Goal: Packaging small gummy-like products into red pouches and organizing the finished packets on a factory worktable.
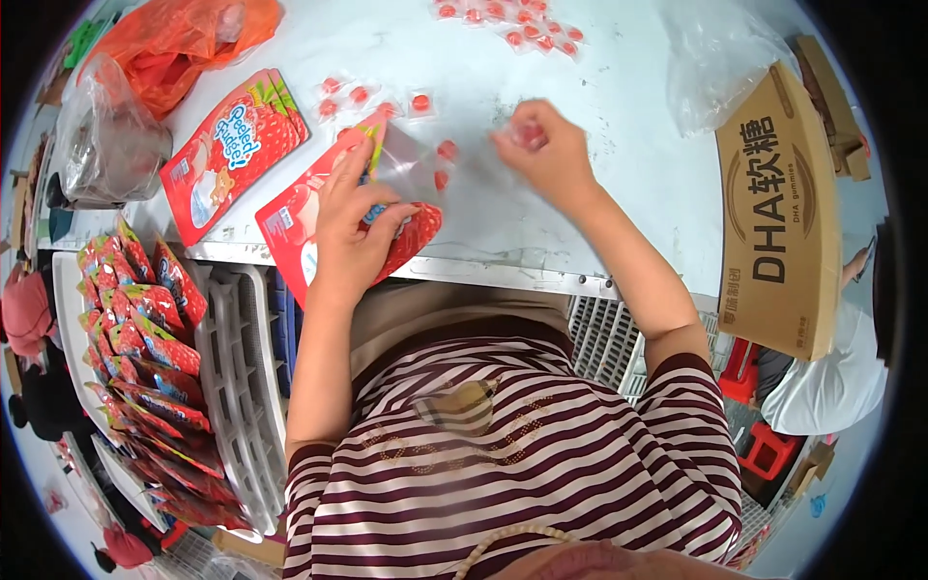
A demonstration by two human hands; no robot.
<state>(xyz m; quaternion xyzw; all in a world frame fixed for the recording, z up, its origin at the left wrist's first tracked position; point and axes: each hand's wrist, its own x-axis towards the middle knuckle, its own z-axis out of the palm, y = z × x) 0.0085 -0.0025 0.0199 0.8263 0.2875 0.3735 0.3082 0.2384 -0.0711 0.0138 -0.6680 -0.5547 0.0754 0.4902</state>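
Note:
My left hand (350,220) grips a red stand-up pouch (290,227) with strawberry print at the near edge of the white table (541,222), holding its clear mouth open. My right hand (546,155) is closed around small wrapped red candies just right of the pouch's mouth. A few more wrapped red candies (362,97) lie on the table beyond the pouch, and another cluster of candies (512,24) sits at the far edge.
A second red pouch (232,150) lies flat to the left. An orange plastic bag (184,39) and a clear bag (106,135) sit far left. A brown cardboard box (783,213) stands at right. Filled pouches (145,367) lie stacked in a white crate (237,387) below left.

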